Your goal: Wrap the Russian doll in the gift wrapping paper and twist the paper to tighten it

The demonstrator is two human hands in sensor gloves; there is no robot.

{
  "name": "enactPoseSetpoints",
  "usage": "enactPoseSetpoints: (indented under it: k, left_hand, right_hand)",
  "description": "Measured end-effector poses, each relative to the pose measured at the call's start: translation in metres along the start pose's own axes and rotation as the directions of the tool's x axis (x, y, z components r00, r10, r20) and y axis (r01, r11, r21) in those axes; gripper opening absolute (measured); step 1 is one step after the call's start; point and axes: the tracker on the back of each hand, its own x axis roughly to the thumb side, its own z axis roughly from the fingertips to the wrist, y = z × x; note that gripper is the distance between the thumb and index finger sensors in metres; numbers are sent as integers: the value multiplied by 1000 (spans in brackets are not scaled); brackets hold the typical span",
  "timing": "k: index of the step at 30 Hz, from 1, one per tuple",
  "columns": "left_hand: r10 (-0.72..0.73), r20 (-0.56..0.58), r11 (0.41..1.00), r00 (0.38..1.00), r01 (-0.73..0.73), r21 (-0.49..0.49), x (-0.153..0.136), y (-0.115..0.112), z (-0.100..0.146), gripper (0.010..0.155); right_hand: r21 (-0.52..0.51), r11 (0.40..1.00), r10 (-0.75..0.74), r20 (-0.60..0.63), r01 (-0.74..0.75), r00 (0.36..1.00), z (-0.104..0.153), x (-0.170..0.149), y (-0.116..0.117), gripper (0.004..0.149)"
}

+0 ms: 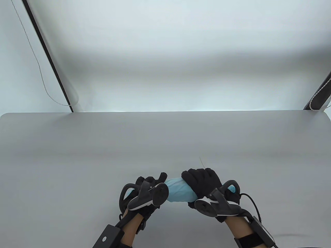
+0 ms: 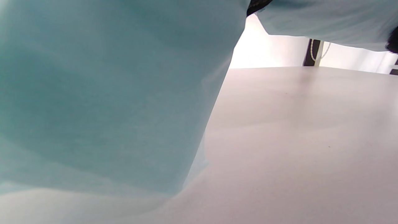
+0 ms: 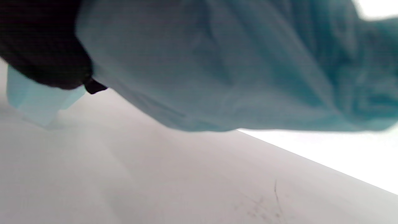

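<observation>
A bundle of light blue wrapping paper (image 1: 179,191) lies sideways between both hands near the table's front edge; the doll itself is hidden inside it. My left hand (image 1: 152,184) grips the bundle's left end, fingers curled over it. My right hand (image 1: 201,180) wraps round the right part, and a bit of blue paper (image 1: 232,189) pokes out past it. In the left wrist view the blue paper (image 2: 108,93) fills the left side. The right wrist view shows the creased paper (image 3: 233,68) just above the table, with a gloved finger (image 3: 46,53) on it.
The grey table (image 1: 165,139) stretches away beyond the hands to its far edge. A black pole (image 1: 49,56) with a thin cord stands behind the back left corner, and another dark pole (image 1: 319,95) at the back right. A cable (image 1: 254,206) runs from my right wrist.
</observation>
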Motion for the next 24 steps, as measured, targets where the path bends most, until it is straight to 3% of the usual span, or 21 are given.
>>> enactPoseSetpoints:
  k: [4,9,11,15,18,20,24]
  left_hand:
    - [53,21,989,998,-49,-137,-1,-2,-3,72]
    - [128,66,959,990,-107,-262,-3,0,0,106]
    - [193,98,941,976,-156,-301,-4,2,3,113]
    - [435,149,848,888,-349,-398,-10,5,6,99]
    - [588,99,757,803,-502,-418,-15,6,5,80]
    - [603,66,737,795,-523,-429,-17,9,4,73]
    - [570,14,743,821,-508,-436,-24,6,2,74]
  right_hand:
    - [15,999,48,5,-48,999,1,-3,1,118]
    - [25,998,65,-10,-65,998,1,-9,5,118]
    - [24,997,73,-19,-72,997,1,-13,5,118]
    - [14,998,59,-39,-59,997,4,-21,4,118]
    - [6,999,54,-43,-54,998,7,-26,2,118]
    - [2,999,47,-33,-47,998,8,-26,2,118]
    - [-13,999,53,-3,-53,999,6,-20,3,118]
